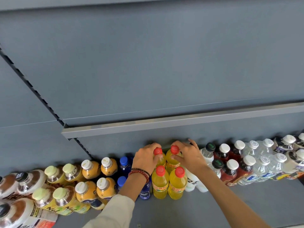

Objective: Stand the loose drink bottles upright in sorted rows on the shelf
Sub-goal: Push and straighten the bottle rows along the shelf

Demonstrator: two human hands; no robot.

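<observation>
Sleeve (115, 211) and beaded bracelets (139, 172) on the left arm, bare forearm on the right; both reach in from the bottom edge to mid-shelf.

Left hand (145, 159): fingers curled round the neck of the rear-left bottle (158, 152), yellow with a red cap. Right hand (188, 155): thumb and fingers curled round the rear-right bottle (172, 157), same kind, just under its cap. Both bottles upright, side by side, close to the back panel (115, 145).

Front pair (169, 183) of yellow bottles stands directly ahead of them, untouched. Blue bottles (124, 163) just to the left, white bottle (192, 180) just to the right. Rows on either side run two deep, sorted by kind.

Step in hand, as I read it: seating the rear yellow pair in its column, squaring them up. Cannot tell whether their bases rest fully on the shelf (230, 204); the front pair hides them.

Next move likely calls for letting go straight upward, clear of the caps, without knocking the front pair or neighbours. No loose bottles in view.
</observation>
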